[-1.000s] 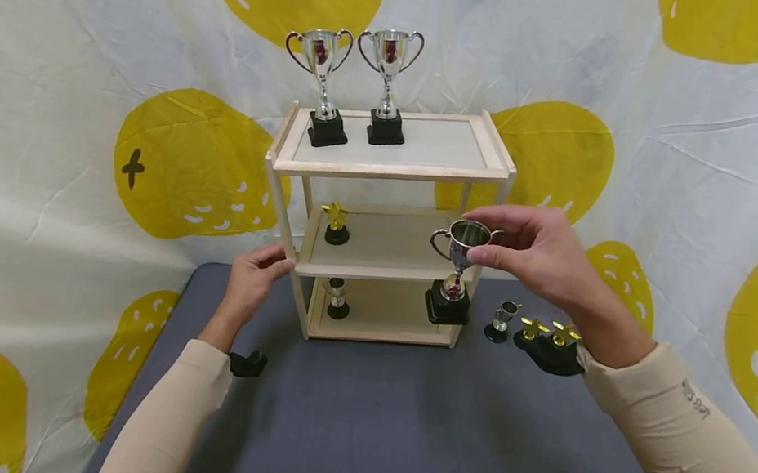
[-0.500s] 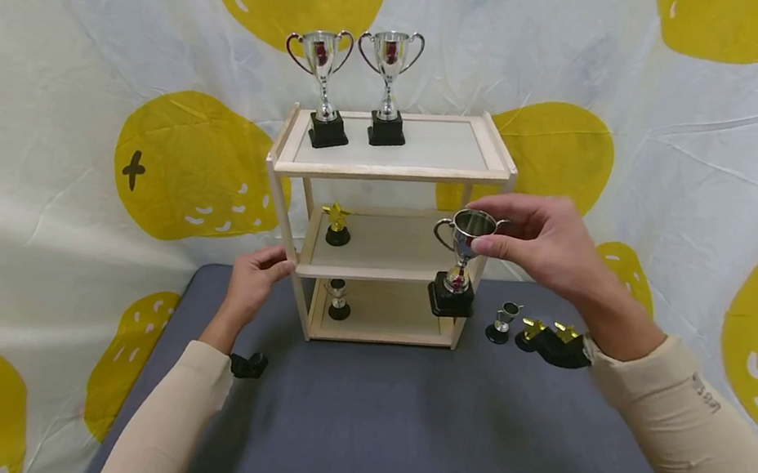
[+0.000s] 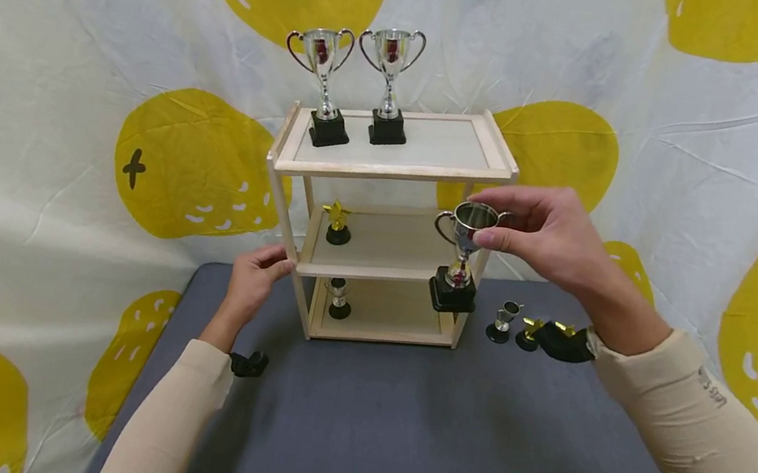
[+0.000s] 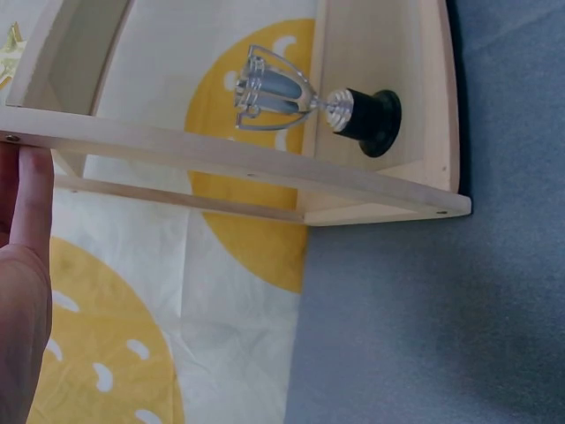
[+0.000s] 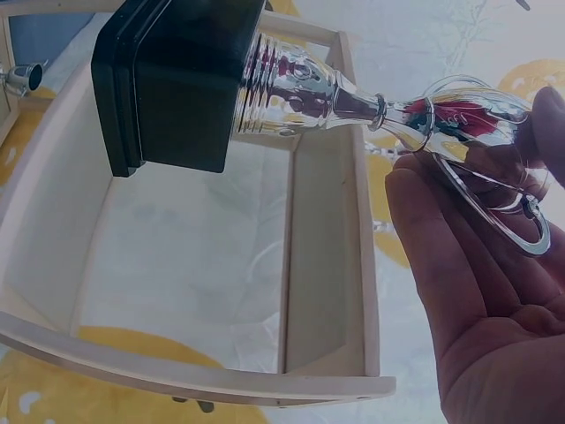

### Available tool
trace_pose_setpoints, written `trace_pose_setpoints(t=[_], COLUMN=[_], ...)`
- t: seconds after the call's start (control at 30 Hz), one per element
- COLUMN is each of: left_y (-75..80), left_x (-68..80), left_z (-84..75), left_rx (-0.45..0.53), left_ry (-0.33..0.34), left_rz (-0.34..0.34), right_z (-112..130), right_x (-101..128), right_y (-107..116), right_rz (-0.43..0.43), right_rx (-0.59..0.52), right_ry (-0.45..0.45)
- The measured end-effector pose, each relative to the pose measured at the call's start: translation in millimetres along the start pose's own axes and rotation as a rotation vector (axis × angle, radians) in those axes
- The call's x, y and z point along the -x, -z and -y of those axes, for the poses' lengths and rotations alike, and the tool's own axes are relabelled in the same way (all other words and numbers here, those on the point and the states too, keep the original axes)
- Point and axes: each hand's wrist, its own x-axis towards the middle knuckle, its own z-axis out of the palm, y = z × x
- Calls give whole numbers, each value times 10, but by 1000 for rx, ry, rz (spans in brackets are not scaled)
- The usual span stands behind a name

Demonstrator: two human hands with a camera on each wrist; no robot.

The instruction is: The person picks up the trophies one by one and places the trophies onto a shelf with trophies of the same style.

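My right hand [image 3: 549,234] grips a silver trophy cup [image 3: 460,270] by its bowl, thumb on the near side. The cup is upright, its black square base in front of the wooden shelf [image 3: 393,275] at its right side. In the right wrist view the trophy's black base [image 5: 181,84] appears large, with the shelf frame behind it. My left hand [image 3: 251,282] holds the shelf's left post at middle-shelf height, thumb in front. In the left wrist view, a finger [image 4: 33,199] touches that post, and a small silver trophy [image 4: 282,95] stands on the bottom shelf.
Two big silver trophies [image 3: 386,80] stand on the shelf's top. A gold star trophy [image 3: 337,223] sits on the middle level. Right of the shelf, on the grey table [image 3: 377,435], are a small silver cup [image 3: 504,318] and gold star trophies [image 3: 529,333], partly hidden by the wrist camera.
My right hand has raised the trophy cup slightly and shifted it a little to the right. The left hand has stayed on the shelf post.
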Motion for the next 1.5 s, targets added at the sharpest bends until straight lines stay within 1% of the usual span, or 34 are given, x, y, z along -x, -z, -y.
trace_pose_setpoints(t=[0.3,0.53,0.77,1.03,1.27,1.5], left_y=[-10,-5,6,9,16,5], left_x=[-1,9,2,15,13,14], left_z=[-9,3,4,-23,-36,-24], left_rx=[7,26,20,21,16,14], left_ry=[-11,-5,-13,-4,-7,-11], left_rz=[-12,-1,-3,-3,-6,-4], right_z=[47,99,177,220,253,289], right_x=[-49,-72,-119,-166,-204,-214], right_y=[38,55,78,103,134,148], right_rz=[-2,-11,-6,1,-11,-9], right_rx=[41,22,30,-31,-64,-134], right_ry=[14,11,37,62,48,41])
